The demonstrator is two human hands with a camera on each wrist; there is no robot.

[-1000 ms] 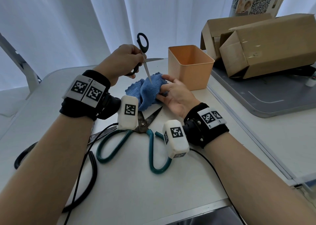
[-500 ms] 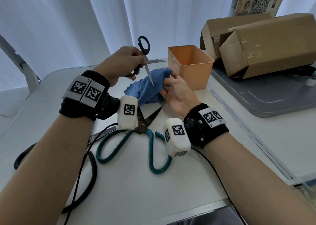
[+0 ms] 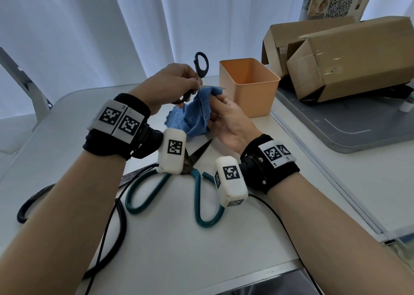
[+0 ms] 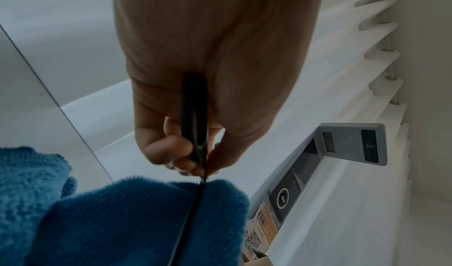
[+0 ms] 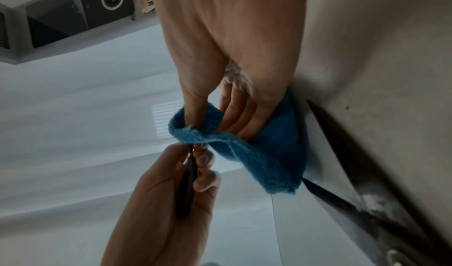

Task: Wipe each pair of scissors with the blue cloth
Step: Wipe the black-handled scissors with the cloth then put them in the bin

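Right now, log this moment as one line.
left hand: grips black-handled scissors | right hand: wraps blue terry cloth round blade

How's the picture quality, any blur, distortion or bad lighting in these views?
Head view: sharp, backlit by the bright curtain, edges bowed by the wide lens. Left wrist view: dim, left hand soft, blue cloth sharper. Right wrist view: dim, right hand slightly blurred.

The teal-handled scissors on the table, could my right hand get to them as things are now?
Probably not right away: the right hand is holding the blue cloth round a blade of the black scissors. The teal-handled scissors lie uncovered just beneath both wrists.
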